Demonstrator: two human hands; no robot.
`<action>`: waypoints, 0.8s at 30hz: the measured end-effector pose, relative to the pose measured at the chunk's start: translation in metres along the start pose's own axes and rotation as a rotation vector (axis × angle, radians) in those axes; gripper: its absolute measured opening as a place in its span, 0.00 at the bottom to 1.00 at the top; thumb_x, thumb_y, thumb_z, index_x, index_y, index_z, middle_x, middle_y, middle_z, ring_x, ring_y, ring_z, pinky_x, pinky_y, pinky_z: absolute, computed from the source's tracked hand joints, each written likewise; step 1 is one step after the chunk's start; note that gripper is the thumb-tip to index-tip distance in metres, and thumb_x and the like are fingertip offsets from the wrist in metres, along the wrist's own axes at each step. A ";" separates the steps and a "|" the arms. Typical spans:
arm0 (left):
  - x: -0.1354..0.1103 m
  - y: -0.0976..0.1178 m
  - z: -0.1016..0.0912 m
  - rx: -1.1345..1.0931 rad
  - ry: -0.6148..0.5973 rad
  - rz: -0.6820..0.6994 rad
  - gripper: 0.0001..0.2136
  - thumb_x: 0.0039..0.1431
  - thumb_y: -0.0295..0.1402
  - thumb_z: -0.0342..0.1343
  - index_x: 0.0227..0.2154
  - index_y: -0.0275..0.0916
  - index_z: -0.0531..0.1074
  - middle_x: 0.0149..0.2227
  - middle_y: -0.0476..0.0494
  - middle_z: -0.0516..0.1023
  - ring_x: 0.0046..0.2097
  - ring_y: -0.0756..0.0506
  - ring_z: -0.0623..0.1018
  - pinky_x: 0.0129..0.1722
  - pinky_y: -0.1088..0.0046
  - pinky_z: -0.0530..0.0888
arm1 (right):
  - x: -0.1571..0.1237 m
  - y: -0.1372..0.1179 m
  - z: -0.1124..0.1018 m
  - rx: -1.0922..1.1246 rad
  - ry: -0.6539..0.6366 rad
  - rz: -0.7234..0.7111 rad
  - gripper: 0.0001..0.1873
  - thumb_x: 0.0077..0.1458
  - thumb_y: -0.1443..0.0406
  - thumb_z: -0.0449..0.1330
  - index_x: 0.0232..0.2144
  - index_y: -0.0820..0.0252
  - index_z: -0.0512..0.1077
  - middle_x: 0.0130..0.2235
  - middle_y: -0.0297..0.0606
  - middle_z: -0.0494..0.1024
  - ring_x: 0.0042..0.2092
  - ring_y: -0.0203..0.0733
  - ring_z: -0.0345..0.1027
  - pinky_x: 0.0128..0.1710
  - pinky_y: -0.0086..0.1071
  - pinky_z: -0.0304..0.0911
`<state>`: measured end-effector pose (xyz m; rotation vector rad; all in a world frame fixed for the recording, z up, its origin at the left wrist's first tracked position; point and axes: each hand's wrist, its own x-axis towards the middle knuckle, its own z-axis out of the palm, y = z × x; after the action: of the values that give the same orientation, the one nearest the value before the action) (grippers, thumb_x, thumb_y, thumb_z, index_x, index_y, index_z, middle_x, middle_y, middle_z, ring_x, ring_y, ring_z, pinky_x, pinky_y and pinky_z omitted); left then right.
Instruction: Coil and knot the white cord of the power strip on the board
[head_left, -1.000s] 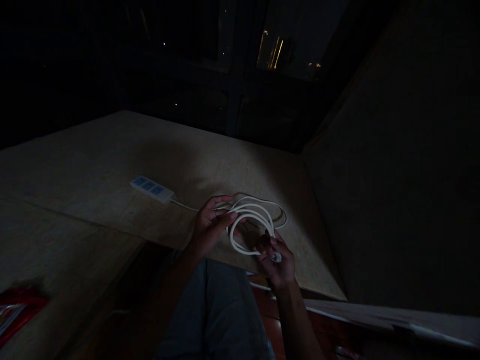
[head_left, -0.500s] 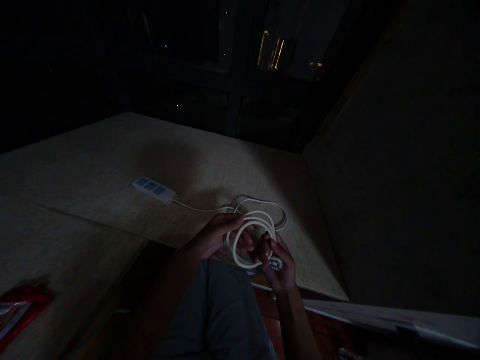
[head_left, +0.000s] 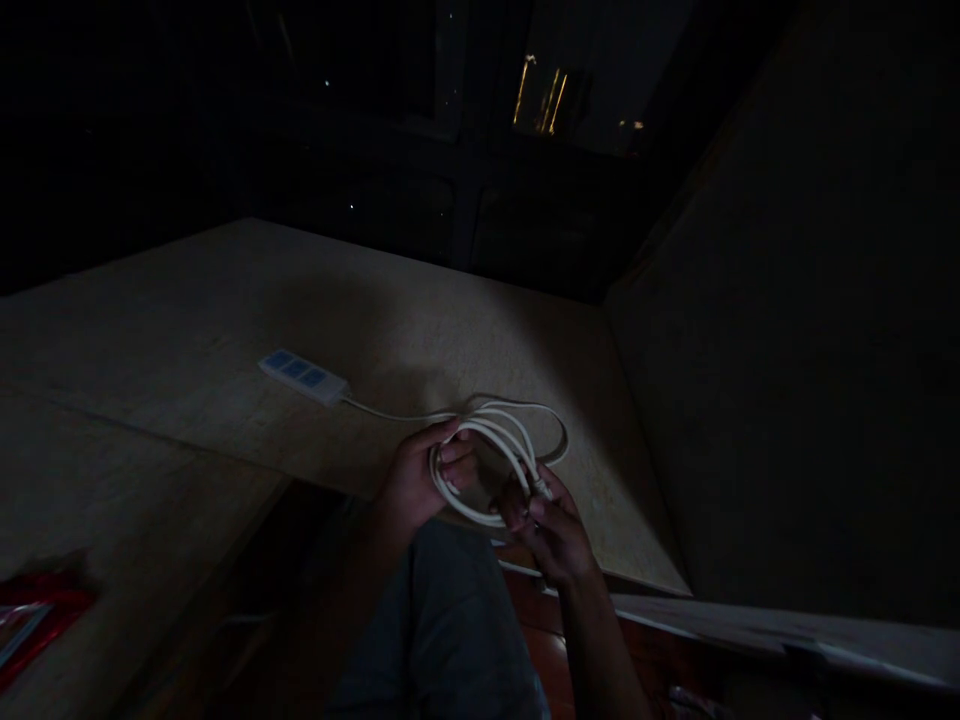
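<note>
A white power cord (head_left: 491,427) is looped into a coil between my two hands, just above the near edge of the ledge. My left hand (head_left: 421,478) is closed around the coil's left side, thumb on top. On the right side, the fingers of my right hand (head_left: 553,530) pinch the cord near its plug end; the plug itself is mostly hidden by the fingers. One slack loop lies on the ledge beyond the coil. From there the cord runs left to a white power strip (head_left: 304,377) with blue socket faces, lying flat.
The pale stone ledge (head_left: 420,330) stretches to a dark window (head_left: 465,150) with lights outside. A dark wall (head_left: 787,380) bounds the right side. A shiny red package (head_left: 45,610) lies at the lower left. My legs (head_left: 457,630) are below the coil.
My left hand has moved slightly left and closed on the coil, whose loops have gathered and tilted. In my right hand, the plug that showed before is now covered by the fingers.
</note>
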<state>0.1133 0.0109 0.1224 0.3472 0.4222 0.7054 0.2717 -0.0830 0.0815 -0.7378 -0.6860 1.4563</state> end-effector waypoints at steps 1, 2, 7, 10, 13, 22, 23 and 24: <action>-0.001 -0.002 0.001 -0.027 0.031 0.062 0.07 0.51 0.31 0.59 0.23 0.34 0.70 0.17 0.55 0.58 0.17 0.56 0.60 0.19 0.78 0.62 | 0.002 -0.002 0.003 0.009 0.002 -0.005 0.15 0.46 0.60 0.68 0.37 0.58 0.74 0.22 0.29 0.70 0.24 0.35 0.62 0.33 0.34 0.64; -0.001 -0.004 0.002 -0.047 0.059 0.119 0.05 0.50 0.30 0.59 0.24 0.33 0.72 0.18 0.52 0.62 0.19 0.55 0.62 0.20 0.77 0.64 | 0.003 -0.004 0.006 0.018 0.005 -0.008 0.13 0.47 0.61 0.67 0.36 0.59 0.74 0.22 0.28 0.69 0.25 0.35 0.62 0.34 0.35 0.64; 0.001 -0.007 -0.004 -0.008 0.105 0.268 0.07 0.41 0.28 0.63 0.28 0.35 0.78 0.28 0.42 0.79 0.29 0.48 0.74 0.33 0.69 0.73 | 0.010 -0.005 0.018 0.080 -0.006 -0.009 0.09 0.47 0.62 0.65 0.33 0.58 0.74 0.21 0.28 0.66 0.26 0.38 0.63 0.39 0.41 0.65; 0.003 -0.002 -0.008 0.153 0.047 0.279 0.11 0.40 0.29 0.66 0.31 0.36 0.79 0.33 0.41 0.82 0.32 0.45 0.77 0.36 0.67 0.74 | 0.012 0.004 0.021 0.164 0.023 -0.025 0.08 0.48 0.62 0.65 0.32 0.57 0.74 0.22 0.28 0.65 0.27 0.36 0.62 0.42 0.41 0.66; 0.003 0.006 -0.004 0.326 0.018 0.298 0.13 0.43 0.31 0.66 0.35 0.34 0.79 0.35 0.38 0.83 0.33 0.44 0.78 0.37 0.68 0.73 | 0.014 0.015 0.025 0.232 0.099 -0.071 0.07 0.48 0.64 0.66 0.32 0.57 0.74 0.24 0.28 0.64 0.28 0.35 0.60 0.41 0.37 0.66; 0.009 0.008 0.000 0.744 0.222 0.433 0.18 0.46 0.39 0.68 0.39 0.37 0.75 0.35 0.43 0.81 0.36 0.45 0.79 0.37 0.73 0.73 | 0.034 0.032 0.042 0.435 0.264 -0.197 0.10 0.47 0.63 0.68 0.32 0.54 0.72 0.25 0.26 0.62 0.29 0.32 0.60 0.45 0.34 0.69; 0.010 0.006 -0.005 0.791 0.228 0.448 0.18 0.47 0.40 0.68 0.39 0.37 0.74 0.35 0.44 0.81 0.37 0.45 0.79 0.38 0.72 0.73 | 0.036 0.034 0.043 0.448 0.276 -0.208 0.10 0.48 0.63 0.68 0.33 0.53 0.72 0.25 0.25 0.62 0.29 0.32 0.60 0.47 0.33 0.69; 0.010 0.004 -0.011 0.843 0.233 0.468 0.18 0.48 0.41 0.67 0.40 0.38 0.74 0.36 0.44 0.80 0.39 0.44 0.79 0.40 0.72 0.73 | 0.037 0.035 0.043 0.456 0.286 -0.215 0.09 0.49 0.63 0.68 0.33 0.53 0.71 0.24 0.25 0.62 0.29 0.31 0.60 0.48 0.32 0.69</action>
<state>0.1128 0.0219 0.1124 1.1928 0.8729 1.0063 0.2163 -0.0451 0.0790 -0.4839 -0.1923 1.2168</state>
